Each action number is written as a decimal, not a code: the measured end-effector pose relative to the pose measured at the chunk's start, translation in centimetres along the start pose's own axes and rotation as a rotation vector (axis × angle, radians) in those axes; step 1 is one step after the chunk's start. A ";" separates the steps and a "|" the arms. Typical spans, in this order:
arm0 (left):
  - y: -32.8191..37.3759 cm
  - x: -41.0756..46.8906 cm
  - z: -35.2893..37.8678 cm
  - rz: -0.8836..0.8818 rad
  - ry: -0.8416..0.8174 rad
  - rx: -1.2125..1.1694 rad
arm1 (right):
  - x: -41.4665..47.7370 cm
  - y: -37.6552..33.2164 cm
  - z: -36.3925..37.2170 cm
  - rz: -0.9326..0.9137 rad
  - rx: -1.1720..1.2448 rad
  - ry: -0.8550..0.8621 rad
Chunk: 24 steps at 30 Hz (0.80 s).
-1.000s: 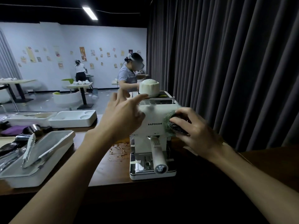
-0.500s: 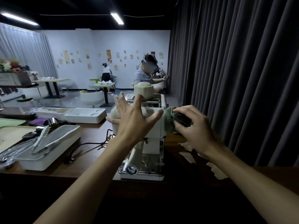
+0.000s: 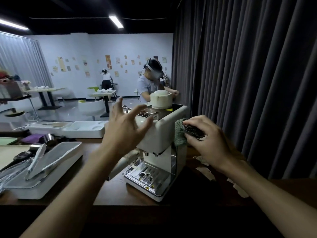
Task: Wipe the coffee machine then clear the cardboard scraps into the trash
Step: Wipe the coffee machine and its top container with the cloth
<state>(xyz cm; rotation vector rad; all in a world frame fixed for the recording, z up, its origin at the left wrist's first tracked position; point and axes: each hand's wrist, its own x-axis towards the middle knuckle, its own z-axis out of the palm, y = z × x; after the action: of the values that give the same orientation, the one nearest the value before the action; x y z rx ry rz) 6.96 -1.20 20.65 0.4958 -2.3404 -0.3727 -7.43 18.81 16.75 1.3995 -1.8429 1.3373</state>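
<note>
The coffee machine (image 3: 159, 148) is standing on the table (image 3: 109, 191), with a tray (image 3: 42, 170) lying to its left, cardboard scraps (image 3: 207, 172) lying to its right, and a curtain (image 3: 248, 74) hanging behind.

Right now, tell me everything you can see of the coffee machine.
The coffee machine is cream-white with a glossy look, standing upright on the brown counter, turned at an angle. A pale handle slants down at its front above a shiny metal drip tray; a domed cream lid sits on top. The left hand braces its front; the right hand presses a green cloth against its right side.
</note>
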 end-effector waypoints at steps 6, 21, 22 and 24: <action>2.4 -2.4 2.0 0.041 0.022 -0.046 | 0.2 1.0 0.7 0.066 -0.002 0.004; -4.6 1.2 0.1 0.148 -0.227 -0.518 | 0.5 -1.8 2.3 -0.074 -0.074 0.096; -4.7 1.2 0.0 0.135 -0.241 -0.521 | 0.7 -2.2 2.7 -0.082 -0.095 0.097; -4.8 1.0 -0.3 0.120 -0.259 -0.490 | 0.9 -2.8 3.4 -0.137 -0.181 0.103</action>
<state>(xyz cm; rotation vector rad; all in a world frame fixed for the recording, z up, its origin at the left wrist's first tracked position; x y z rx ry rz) 7.66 -5.93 19.53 0.0726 -2.3889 -0.9683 -4.59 15.30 17.22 1.3127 -1.7215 1.1242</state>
